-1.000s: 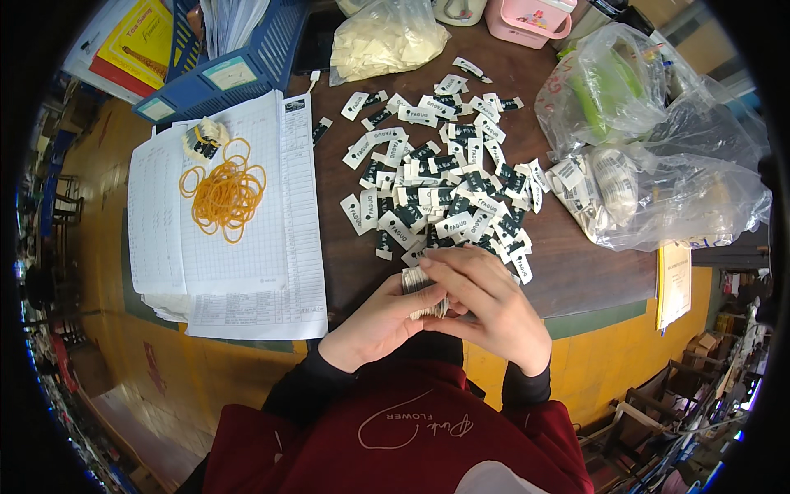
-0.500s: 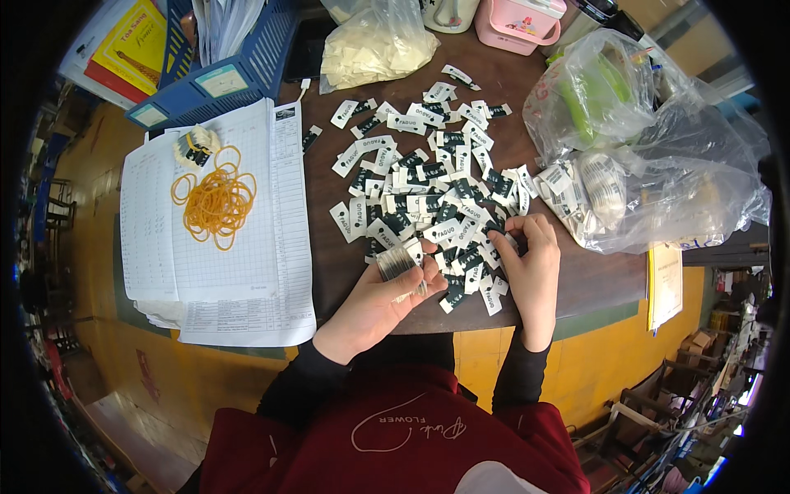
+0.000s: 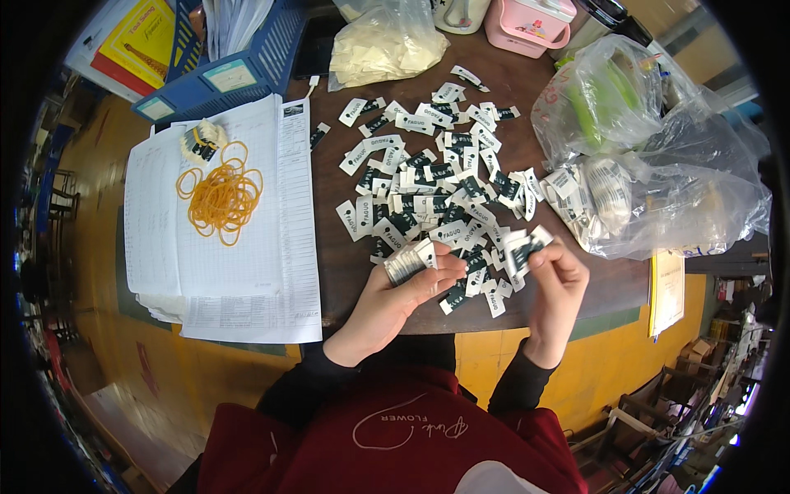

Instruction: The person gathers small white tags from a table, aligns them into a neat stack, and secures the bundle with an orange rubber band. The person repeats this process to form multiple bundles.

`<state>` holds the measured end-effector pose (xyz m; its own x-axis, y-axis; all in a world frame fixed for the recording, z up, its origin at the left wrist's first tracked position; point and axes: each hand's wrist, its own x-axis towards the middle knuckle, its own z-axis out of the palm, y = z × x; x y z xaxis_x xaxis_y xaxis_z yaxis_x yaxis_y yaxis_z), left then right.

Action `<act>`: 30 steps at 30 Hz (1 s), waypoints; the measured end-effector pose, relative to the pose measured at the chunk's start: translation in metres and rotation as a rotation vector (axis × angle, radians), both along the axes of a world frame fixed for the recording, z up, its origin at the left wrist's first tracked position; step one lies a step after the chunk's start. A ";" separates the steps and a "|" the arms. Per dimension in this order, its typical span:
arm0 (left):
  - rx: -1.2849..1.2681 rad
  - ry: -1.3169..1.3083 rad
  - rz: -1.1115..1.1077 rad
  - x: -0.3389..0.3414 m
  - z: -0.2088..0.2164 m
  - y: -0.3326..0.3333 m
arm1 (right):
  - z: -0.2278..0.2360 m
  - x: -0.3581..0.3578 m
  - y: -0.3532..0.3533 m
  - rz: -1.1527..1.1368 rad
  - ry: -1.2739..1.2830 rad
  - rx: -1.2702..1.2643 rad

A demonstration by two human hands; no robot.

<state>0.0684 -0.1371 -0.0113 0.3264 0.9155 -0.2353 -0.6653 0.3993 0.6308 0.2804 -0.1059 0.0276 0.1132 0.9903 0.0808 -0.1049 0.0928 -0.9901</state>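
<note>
Left hand: holds a stack of woven labels, edges up, thumb on the near side and fingers closed along the far side. Its fingertips lie close together, pointing right over the near edge of the label pile.

Right hand: thumb and index finger pinch some loose labels, white and dark green; exact count not readable, slight blur. The remaining fingers are curled. These labels are raised at the pile's near right side, well apart from the stack.

Pile: white and dark green labels, overlapping at mixed angles, across the middle of the brown desk.

Left of pile: open ruled notebook bearing a tangle of orange rubber bands and, just beyond them, a banded label bundle.

Far side: clear bag of cream pieces. Right of pile: clear plastic bag with wrapped bundles inside.
</note>
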 end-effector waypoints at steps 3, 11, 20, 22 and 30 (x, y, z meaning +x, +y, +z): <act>0.026 -0.017 0.055 0.007 -0.003 -0.003 | -0.003 -0.023 -0.013 0.136 0.032 -0.097; 0.009 -0.157 0.078 0.002 -0.012 -0.007 | -0.007 -0.059 -0.016 0.089 -0.350 0.003; -0.120 -0.158 0.100 -0.001 -0.010 -0.007 | -0.005 -0.065 -0.018 -0.025 -0.523 0.131; -0.130 -0.170 0.105 -0.003 -0.009 -0.006 | -0.004 -0.065 -0.019 0.012 -0.488 0.119; -0.034 -0.196 -0.037 -0.006 0.000 -0.002 | -0.004 -0.067 -0.019 0.052 -0.531 0.049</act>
